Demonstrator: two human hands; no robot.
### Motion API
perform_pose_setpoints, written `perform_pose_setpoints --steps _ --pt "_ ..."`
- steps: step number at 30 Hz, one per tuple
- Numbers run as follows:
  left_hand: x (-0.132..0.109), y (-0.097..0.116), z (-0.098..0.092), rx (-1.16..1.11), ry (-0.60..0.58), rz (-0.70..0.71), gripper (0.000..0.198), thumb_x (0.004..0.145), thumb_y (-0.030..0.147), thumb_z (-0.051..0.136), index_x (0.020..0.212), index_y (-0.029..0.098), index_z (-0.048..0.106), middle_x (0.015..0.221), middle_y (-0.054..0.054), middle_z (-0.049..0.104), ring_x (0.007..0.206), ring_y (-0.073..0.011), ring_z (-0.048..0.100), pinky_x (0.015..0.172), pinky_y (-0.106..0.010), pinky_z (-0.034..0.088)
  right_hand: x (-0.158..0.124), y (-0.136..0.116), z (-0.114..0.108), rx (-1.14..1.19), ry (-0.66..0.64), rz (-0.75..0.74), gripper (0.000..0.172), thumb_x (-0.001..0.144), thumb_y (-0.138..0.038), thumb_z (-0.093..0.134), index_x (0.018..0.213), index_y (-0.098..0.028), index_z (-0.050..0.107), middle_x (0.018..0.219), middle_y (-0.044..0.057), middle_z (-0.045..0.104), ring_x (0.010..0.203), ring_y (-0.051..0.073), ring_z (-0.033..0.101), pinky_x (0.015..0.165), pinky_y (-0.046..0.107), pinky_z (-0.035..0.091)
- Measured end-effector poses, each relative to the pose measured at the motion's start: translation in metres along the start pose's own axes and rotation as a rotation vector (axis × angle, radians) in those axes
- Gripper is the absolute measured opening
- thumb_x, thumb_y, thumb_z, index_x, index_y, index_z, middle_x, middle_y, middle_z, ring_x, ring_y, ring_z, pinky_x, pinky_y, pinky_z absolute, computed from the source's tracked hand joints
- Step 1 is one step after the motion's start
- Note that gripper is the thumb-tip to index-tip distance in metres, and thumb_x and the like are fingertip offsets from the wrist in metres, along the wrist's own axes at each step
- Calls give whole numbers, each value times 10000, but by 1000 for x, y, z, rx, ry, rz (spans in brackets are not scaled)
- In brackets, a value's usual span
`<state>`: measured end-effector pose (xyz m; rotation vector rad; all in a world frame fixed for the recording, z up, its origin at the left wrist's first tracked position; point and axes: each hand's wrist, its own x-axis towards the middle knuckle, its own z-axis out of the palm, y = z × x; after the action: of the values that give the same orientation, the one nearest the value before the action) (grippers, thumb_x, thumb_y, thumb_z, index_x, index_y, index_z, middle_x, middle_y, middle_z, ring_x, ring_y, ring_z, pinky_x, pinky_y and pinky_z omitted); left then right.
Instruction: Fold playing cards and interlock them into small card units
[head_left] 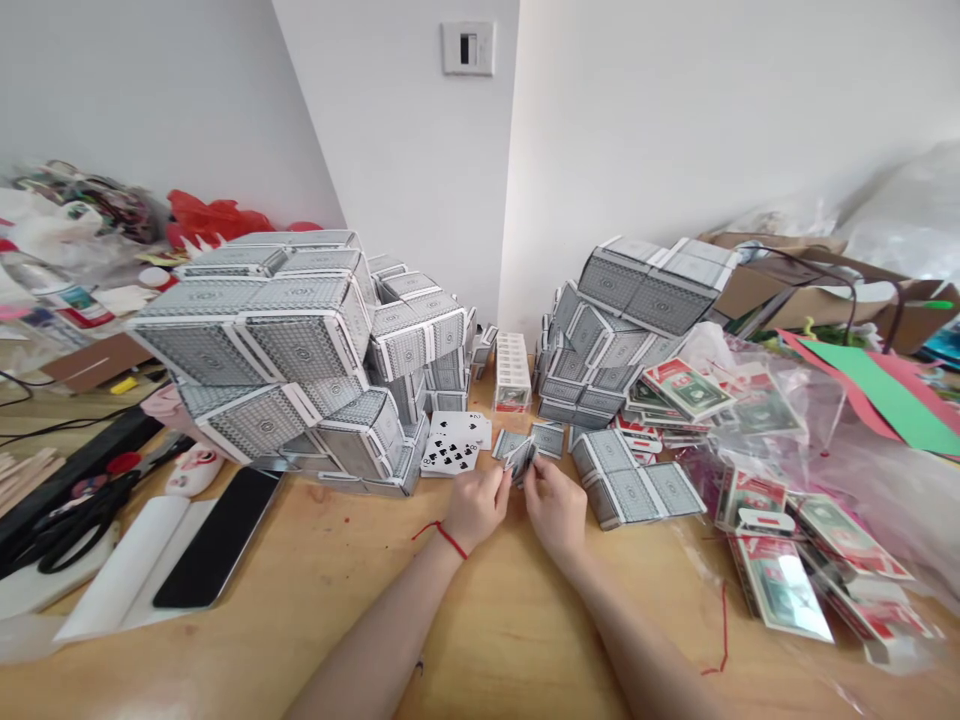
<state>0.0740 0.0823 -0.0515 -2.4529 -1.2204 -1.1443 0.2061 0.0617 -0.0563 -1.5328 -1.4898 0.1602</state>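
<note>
Both my hands meet near the middle of the table, pinching grey-backed playing cards (520,455) between them. My left hand (480,505), with a red string at the wrist, grips the left edge, and my right hand (556,508) grips the right side. The cards look bent or folded; their exact shape is partly hidden by my fingers. Just beyond lie a few loose grey-backed cards (549,440). Face-up playing cards (450,445) with black spades lie left of my hands. To the right is a flat joined piece of folded cards (631,485).
Tall stacks of folded-card blocks stand at left (292,330) and right (622,320). A long clear-wrapped box (512,370) lies between them. Red-and-green card boxes (780,580) and plastic wrap crowd the right. A black phone (219,540) and scissors (82,530) lie at left.
</note>
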Motion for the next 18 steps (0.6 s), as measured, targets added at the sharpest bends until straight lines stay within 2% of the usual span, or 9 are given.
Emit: perform_pose_setpoints --steps 2,8,12,18 --pt "-1 0 0 -16 9 -19 174 841 175 380 819 120 543 444 5 502 399 -105 487 435 -234 278 0 -2 -1 23 7 -22 183 775 -261 469 840 -162 608 716 70 661 633 171 615 623 268 473" --pt "-2 -1 1 15 18 -129 203 846 193 366 724 141 521 451 -3 506 415 -109 498 438 -232 297 5 -1 -2 278 -140 30 168 785 -240 449 883 -172 567 778 43 656 646 142 608 611 243 489" --pt "-1 -2 1 18 6 -138 230 843 203 373 650 157 490 427 7 486 400 -102 489 425 -228 291 5 3 -1 189 -100 24 164 778 -249 457 835 -175 593 765 41 665 670 155 618 634 251 483" --pt "1 2 2 14 24 -113 199 840 200 380 689 151 500 449 0 507 410 -105 500 423 -229 302 -1 -4 2 -31 16 22 187 792 -248 434 832 -159 593 753 61 670 636 165 622 596 252 473"
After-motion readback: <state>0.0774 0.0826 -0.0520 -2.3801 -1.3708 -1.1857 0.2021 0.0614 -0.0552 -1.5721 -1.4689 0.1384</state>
